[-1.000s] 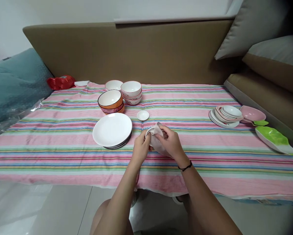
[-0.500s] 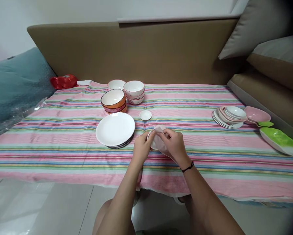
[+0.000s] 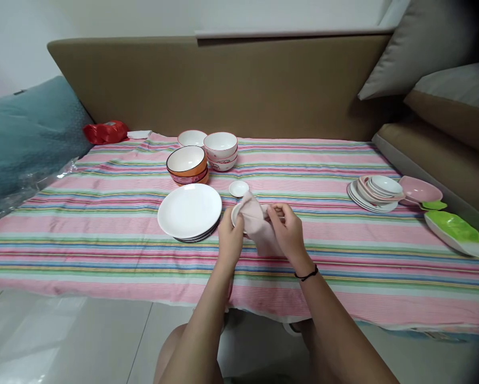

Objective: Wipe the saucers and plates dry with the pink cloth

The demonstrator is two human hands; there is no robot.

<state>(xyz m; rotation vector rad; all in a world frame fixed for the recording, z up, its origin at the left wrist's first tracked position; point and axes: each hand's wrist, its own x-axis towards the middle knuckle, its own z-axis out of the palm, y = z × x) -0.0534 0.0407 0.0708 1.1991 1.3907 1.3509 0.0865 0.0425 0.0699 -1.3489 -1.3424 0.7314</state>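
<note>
My left hand [image 3: 230, 239] is closed on the rim of a small white dish [image 3: 234, 214], mostly hidden behind a cloth. The pale pink cloth [image 3: 261, 229] drapes over the dish and hangs down between my hands. Its right side is pinched in the fingers of my right hand [image 3: 289, 228], which has a black band at the wrist. Just beyond my hands, another small white dish [image 3: 238, 188] lies on the striped tablecloth [image 3: 115, 224]. A stack of plates [image 3: 189, 210], the top one white, stands close to the left of my left hand.
Behind the plates are stacked orange bowls [image 3: 186, 161] and white bowls with red rims [image 3: 221, 146]. On the right sit stacked small dishes [image 3: 377, 192], a pink bowl [image 3: 420, 190] and a green leaf-like dish [image 3: 455, 229]. A red plastic package [image 3: 105, 132] lies far left.
The cloth has been spread and lifted, with its corner now standing up over the dish. My right fingers have moved slightly right, and the held dish has shifted a little left.
</note>
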